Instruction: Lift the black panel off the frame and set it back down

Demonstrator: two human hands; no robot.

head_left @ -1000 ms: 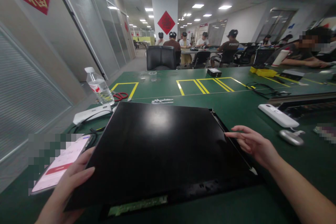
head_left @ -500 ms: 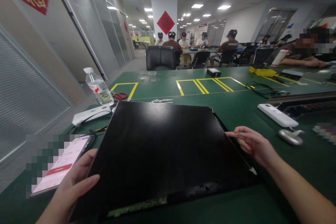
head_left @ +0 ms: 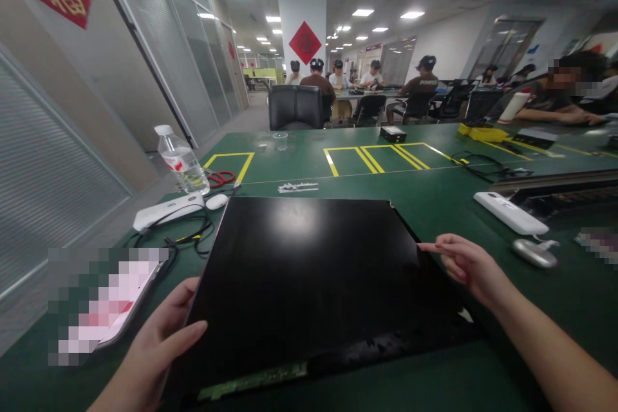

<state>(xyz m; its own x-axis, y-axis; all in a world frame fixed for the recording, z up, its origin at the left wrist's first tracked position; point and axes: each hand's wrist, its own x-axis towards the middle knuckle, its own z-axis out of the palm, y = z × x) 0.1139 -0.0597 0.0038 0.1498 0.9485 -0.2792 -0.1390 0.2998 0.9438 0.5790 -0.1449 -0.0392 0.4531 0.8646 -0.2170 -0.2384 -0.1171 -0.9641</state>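
Observation:
A large glossy black display panel [head_left: 313,277] lies flat on the green table [head_left: 434,199], with a strip of green circuit board along its near edge. My left hand [head_left: 161,341] grips the panel's near left corner, thumb on top. My right hand [head_left: 466,267] rests at the panel's right edge, fingers curled, fingertips pressed to the rim.
A phone [head_left: 116,309] lies left of the panel, beside cables, a white power strip [head_left: 168,209], a white mouse [head_left: 216,201], a water bottle [head_left: 182,159] and red scissors [head_left: 221,177]. At the right lie a white device [head_left: 510,212] and a grey mouse [head_left: 533,252]. People sit at tables beyond.
The panel's left side has slid to the right and squared up with the table, uncovering the white mouse. My left hand moved right with the corner. My right hand barely moved.

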